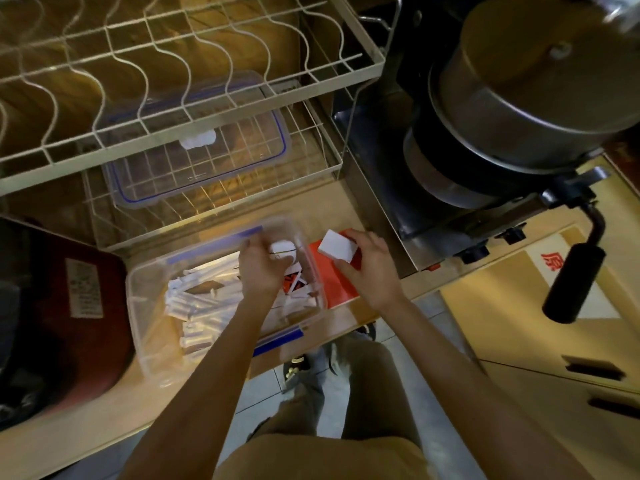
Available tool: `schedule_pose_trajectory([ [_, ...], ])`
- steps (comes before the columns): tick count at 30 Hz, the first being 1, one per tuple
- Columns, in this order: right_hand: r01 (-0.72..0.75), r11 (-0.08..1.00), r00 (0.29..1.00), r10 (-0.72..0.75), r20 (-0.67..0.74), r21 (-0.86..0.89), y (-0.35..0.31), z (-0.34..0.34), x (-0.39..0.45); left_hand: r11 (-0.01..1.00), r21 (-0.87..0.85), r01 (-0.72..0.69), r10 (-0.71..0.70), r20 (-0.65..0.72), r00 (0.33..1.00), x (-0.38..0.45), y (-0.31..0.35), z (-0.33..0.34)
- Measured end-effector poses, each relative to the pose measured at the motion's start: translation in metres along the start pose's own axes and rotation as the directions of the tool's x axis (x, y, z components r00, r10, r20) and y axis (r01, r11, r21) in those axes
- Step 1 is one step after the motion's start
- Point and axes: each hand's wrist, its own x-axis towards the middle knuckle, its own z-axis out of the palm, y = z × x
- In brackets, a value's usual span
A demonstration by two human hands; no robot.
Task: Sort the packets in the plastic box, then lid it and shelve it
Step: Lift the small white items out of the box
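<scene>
A clear plastic box (145, 344) with blue clips sits on the wooden counter, holding several white stick packets (194, 303) and a red-and-black packet (292, 284). My left hand (263, 268) is inside the box at its far right corner, closed on a small white packet (282, 249). My right hand (370, 268) is just right of the box, gripping a small white box (336, 249) above a red carton (337, 282). The clear lid (194, 150) with a blue seal lies on the lower wire shelf behind the box.
A wire dish rack (194, 81) stands over the lid at the back. A dark red appliance (69, 299) sits left of the box. A stove with a steel pot (540, 84) and a black pan handle (575, 282) is at the right. Cabinet doors lie below right.
</scene>
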Motion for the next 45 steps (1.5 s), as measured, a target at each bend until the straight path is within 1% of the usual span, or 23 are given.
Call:
schedule_pose_trajectory([
  [2,0.002,1.000,1.000,-0.002,0.019,0.015,0.000,-0.003,0.000,0.998,0.025,-0.066,0.066,-0.002,0.998,-0.004,0.002,-0.008],
  [3,0.000,1.000,1.000,-0.001,0.026,0.027,-0.001,-0.005,-0.001,0.996,0.017,-0.087,0.087,-0.028,0.996,-0.007,0.005,-0.013],
  [5,0.001,0.999,1.000,-0.002,0.020,0.051,-0.002,-0.010,-0.003,0.992,-0.048,-0.114,0.110,-0.096,0.989,-0.017,0.013,-0.028],
  [7,-0.002,0.995,1.000,0.004,-0.028,0.096,-0.003,-0.014,-0.007,0.977,-0.163,-0.138,0.118,-0.126,0.985,-0.032,0.027,-0.043],
  [9,0.020,0.982,0.994,0.001,-0.109,0.188,-0.005,-0.018,-0.014,0.952,-0.257,-0.168,0.149,-0.095,0.984,-0.050,0.044,-0.055],
  [10,0.031,0.968,0.990,0.005,-0.140,0.251,-0.006,-0.020,-0.018,0.947,-0.268,-0.175,0.165,-0.060,0.984,-0.058,0.051,-0.058],
  [12,0.019,0.905,0.992,0.037,-0.124,0.424,-0.008,-0.023,-0.027,0.951,-0.263,-0.165,0.178,0.027,0.984,-0.069,0.058,-0.057],
  [14,-0.062,0.785,0.995,0.098,-0.025,0.616,-0.008,-0.023,-0.036,0.949,-0.267,-0.166,0.198,0.101,0.975,-0.076,0.061,-0.050],
  [16,-0.133,0.689,0.988,0.149,0.040,0.712,-0.004,-0.017,-0.043,0.944,-0.273,-0.182,0.227,0.143,0.963,-0.082,0.063,-0.041],
  [18,-0.179,0.681,0.978,0.204,0.050,0.710,0.002,-0.011,-0.047,0.944,-0.247,-0.218,0.265,0.178,0.948,-0.087,0.063,-0.031],
  [19,-0.216,0.684,0.968,0.246,0.058,0.697,0.005,-0.010,-0.049,0.946,-0.197,-0.256,0.294,0.199,0.935,-0.090,0.062,-0.027],
  [20,-0.251,0.679,0.956,0.284,0.068,0.690,0.008,-0.010,-0.051,0.942,-0.124,-0.311,0.331,0.215,0.919,-0.091,0.060,-0.022],
  [22,-0.304,0.655,0.938,0.334,0.095,0.692,0.014,-0.009,-0.053,0.898,0.041,-0.439,0.418,0.238,0.877,-0.091,0.054,-0.013],
  [24,-0.322,0.687,0.933,0.347,0.095,0.651,0.018,-0.006,-0.054,0.839,0.180,-0.514,0.456,0.283,0.844,-0.090,0.048,-0.007],
  [26,-0.325,0.726,0.932,0.355,0.074,0.606,0.018,-0.002,-0.053,0.812,0.232,-0.536,0.461,0.310,0.832,-0.089,0.045,-0.002],
  [28,-0.326,0.745,0.929,0.367,0.050,0.582,0.018,0.000,-0.050,0.793,0.248,-0.556,0.492,0.278,0.825,-0.089,0.043,0.001],
  [30,-0.300,0.788,0.936,0.351,0.008,0.538,0.015,0.001,-0.049,0.789,0.247,-0.562,0.510,0.247,0.824,-0.087,0.043,0.002],
  [34,-0.212,0.907,0.957,0.269,-0.112,0.365,0.011,0.004,-0.046,0.791,0.250,-0.559,0.511,0.234,0.827,-0.083,0.041,0.006],
  [37,-0.220,0.928,0.949,0.275,-0.154,0.300,0.007,0.006,-0.044,0.810,0.199,-0.551,0.519,0.193,0.833,-0.085,0.041,0.003],
  [39,-0.213,0.938,0.940,0.273,-0.205,0.274,0.002,0.004,-0.045,0.855,0.119,-0.506,0.493,0.122,0.862,-0.086,0.040,-0.006],
  [40,-0.184,0.946,0.943,0.246,-0.224,0.266,-0.002,0.002,-0.046,0.874,0.073,-0.480,0.473,0.089,0.876,-0.085,0.039,-0.012],
  [42,-0.079,0.967,0.965,0.135,-0.224,0.243,-0.013,-0.001,-0.046,0.908,0.002,-0.419,0.418,0.064,0.906,-0.078,0.030,-0.026],
  [45,0.056,0.977,0.989,-0.026,-0.146,0.205,-0.035,-0.003,-0.042,0.948,-0.107,-0.300,0.311,0.109,0.944,-0.066,0.009,-0.048],
])
